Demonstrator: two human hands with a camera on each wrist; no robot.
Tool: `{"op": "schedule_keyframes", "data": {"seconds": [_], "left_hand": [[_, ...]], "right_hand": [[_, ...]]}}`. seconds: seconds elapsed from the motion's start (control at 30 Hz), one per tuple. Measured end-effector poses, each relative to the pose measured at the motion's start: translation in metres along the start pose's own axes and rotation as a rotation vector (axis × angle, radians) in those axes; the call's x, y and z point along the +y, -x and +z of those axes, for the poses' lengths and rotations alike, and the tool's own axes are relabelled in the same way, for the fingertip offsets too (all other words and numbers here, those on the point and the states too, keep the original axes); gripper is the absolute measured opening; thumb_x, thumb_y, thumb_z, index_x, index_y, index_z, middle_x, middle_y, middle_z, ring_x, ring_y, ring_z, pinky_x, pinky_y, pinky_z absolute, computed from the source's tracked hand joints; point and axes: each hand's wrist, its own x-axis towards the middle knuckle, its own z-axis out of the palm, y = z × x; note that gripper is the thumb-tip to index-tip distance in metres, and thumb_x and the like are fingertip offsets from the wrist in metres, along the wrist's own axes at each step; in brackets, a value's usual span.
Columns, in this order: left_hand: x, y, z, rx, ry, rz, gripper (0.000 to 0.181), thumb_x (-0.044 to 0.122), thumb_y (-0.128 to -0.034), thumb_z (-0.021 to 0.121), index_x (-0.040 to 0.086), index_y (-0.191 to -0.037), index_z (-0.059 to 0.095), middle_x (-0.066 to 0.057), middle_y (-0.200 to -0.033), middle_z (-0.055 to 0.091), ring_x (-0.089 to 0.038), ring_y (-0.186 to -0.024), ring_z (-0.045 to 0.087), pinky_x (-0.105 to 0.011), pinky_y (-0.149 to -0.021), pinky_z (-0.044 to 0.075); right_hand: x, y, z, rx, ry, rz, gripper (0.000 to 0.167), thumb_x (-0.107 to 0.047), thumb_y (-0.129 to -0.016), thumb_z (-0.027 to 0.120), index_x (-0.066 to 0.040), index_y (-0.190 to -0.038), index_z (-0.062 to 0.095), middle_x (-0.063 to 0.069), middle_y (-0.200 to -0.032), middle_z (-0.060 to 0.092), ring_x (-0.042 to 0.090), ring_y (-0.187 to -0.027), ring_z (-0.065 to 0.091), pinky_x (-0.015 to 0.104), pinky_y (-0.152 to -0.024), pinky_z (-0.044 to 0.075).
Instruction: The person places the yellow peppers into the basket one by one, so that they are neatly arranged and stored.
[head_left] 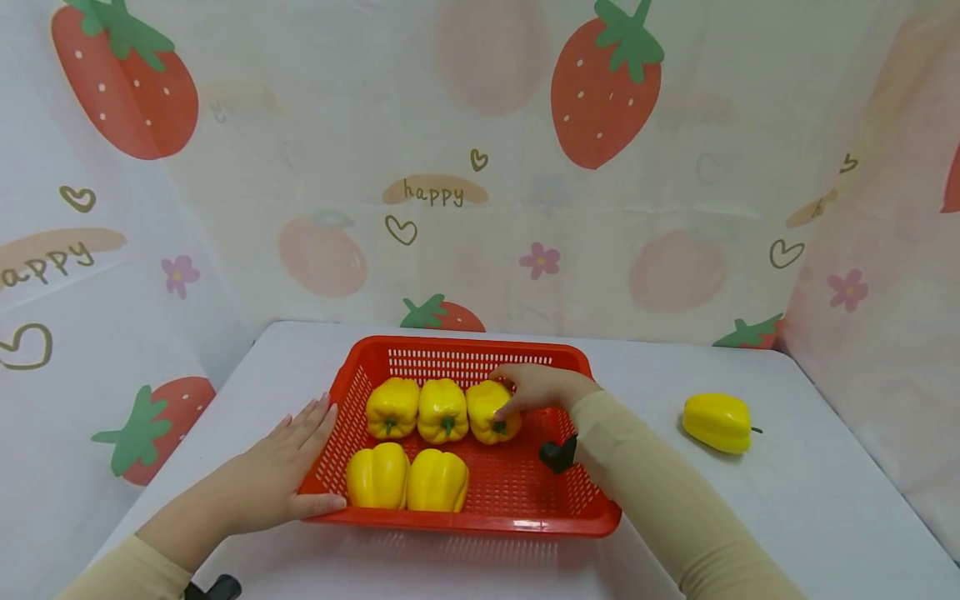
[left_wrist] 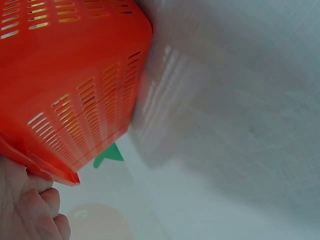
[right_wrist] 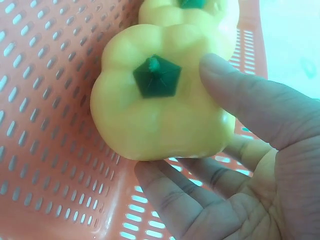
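A red plastic basket (head_left: 517, 523) with slotted walls holds several yellow bell peppers. My right hand (head_left: 543, 387) grips the bell pepper (head_left: 483, 408) at the right end of the back row. In the right wrist view the thumb lies on this bell pepper (right_wrist: 160, 120) beside its green stem, with fingers around its side. Beside it in that row are a middle bell pepper (head_left: 442, 410) and a left bell pepper (head_left: 393, 408). My left hand (head_left: 281, 467) rests on the basket's left rim, fingers extended, thumb at the front corner.
Two bell peppers, one at the front left (head_left: 377, 477) and one next to it (head_left: 438, 481), lie inside the basket's front wall. Another yellow bell pepper (head_left: 717, 422) lies on its side on the white table (head_left: 817, 500), right of the basket. A strawberry-print curtain (head_left: 480, 108) surrounds the table.
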Motion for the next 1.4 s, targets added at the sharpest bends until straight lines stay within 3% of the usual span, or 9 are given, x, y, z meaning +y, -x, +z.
{"op": "schedule_keyframes", "data": {"seconds": [0.5, 0.67, 0.83, 1.07, 1.4], "left_hand": [[-0.001, 0.001, -0.002, 0.005, 0.0, 0.012, 0.106, 0.07, -0.0735, 0.052, -0.001, -0.144, 0.017, -0.019, -0.15, 0.014, -0.035, -0.137, 0.015, -0.056, -0.107, 0.016], [-0.001, 0.001, -0.001, 0.002, 0.004, 0.003, 0.107, 0.07, -0.0729, 0.053, 0.0, -0.145, 0.017, -0.018, -0.151, 0.014, -0.034, -0.137, 0.014, -0.056, -0.107, 0.016], [-0.001, 0.001, -0.001, -0.002, 0.002, 0.002, 0.107, 0.072, -0.0725, 0.052, 0.001, -0.145, 0.017, -0.017, -0.151, 0.013, -0.033, -0.137, 0.014, -0.056, -0.107, 0.016], [-0.001, 0.0, 0.0, -0.007, 0.002, 0.003, 0.107, 0.072, -0.0725, 0.051, 0.001, -0.145, 0.017, -0.017, -0.151, 0.013, -0.033, -0.138, 0.013, -0.055, -0.107, 0.015], [0.0, 0.0, -0.001, 0.0, 0.002, 0.006, 0.107, 0.073, -0.0723, 0.051, 0.0, -0.145, 0.018, -0.017, -0.151, 0.014, -0.033, -0.138, 0.013, -0.055, -0.108, 0.015]], "right_hand": [[-0.001, 0.001, 0.001, 0.004, -0.024, 0.015, 0.059, -0.038, -0.071, 0.076, -0.023, -0.123, 0.051, -0.004, -0.113, 0.053, 0.016, -0.105, 0.048, 0.036, -0.093, 0.044], [-0.002, 0.001, 0.0, 0.006, -0.052, 0.008, 0.061, -0.038, -0.072, 0.076, -0.02, -0.124, 0.05, -0.001, -0.113, 0.053, 0.017, -0.105, 0.048, 0.036, -0.093, 0.044], [-0.003, 0.004, -0.004, 0.025, -0.068, 0.011, 0.069, -0.038, -0.074, 0.074, -0.016, -0.133, 0.045, 0.003, -0.12, 0.052, 0.02, -0.111, 0.047, 0.04, -0.096, 0.042], [-0.004, 0.01, -0.014, 0.079, -0.051, 0.012, 0.062, -0.037, -0.077, 0.071, -0.021, -0.132, 0.047, 0.0, -0.12, 0.056, 0.019, -0.111, 0.049, 0.039, -0.094, 0.043], [-0.005, 0.02, -0.028, 0.076, -0.169, -0.063, 0.057, -0.033, -0.081, 0.068, -0.016, -0.131, 0.048, 0.002, -0.118, 0.055, 0.019, -0.107, 0.052, 0.037, -0.091, 0.045]]}}
